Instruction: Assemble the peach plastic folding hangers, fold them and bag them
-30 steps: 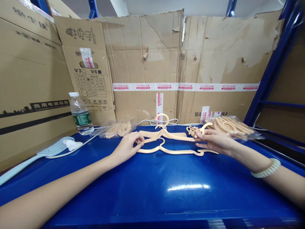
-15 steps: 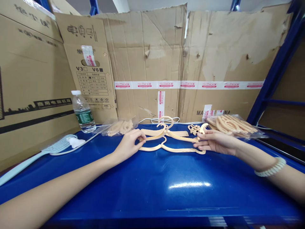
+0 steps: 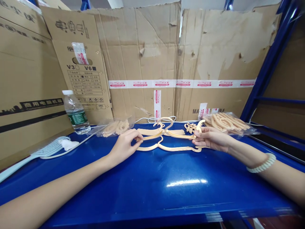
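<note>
A beige clothes hanger [image 3: 176, 135] is held up by its two ends above the blue table, its hook pointing up. My left hand [image 3: 125, 143] pinches the left end between thumb and fingers. At the other end, my right hand [image 3: 211, 139] is closed on the hanger, and a curved beige piece [image 3: 198, 126] rises beside its fingertips. A second hanger [image 3: 175, 148] lies on the table just in front of the held one. Behind them lies another beige hanger [image 3: 149, 131], partly hidden by the held one. Small beige parts [image 3: 190, 128] lie near my right fingertips.
Clear bags of beige parts lie at the back left [image 3: 116, 127] and back right [image 3: 226, 122]. A water bottle [image 3: 77, 116], a light-blue brush [image 3: 45, 150] and a white cable [image 3: 78, 146] are on the left. Cardboard [image 3: 143, 63] walls the back; a dark flat device [image 3: 276, 144] lies right.
The view has shifted slightly, so everything appears a little further left. Both hands keep their hold on the hanger, with hardly any movement relative to the table.
</note>
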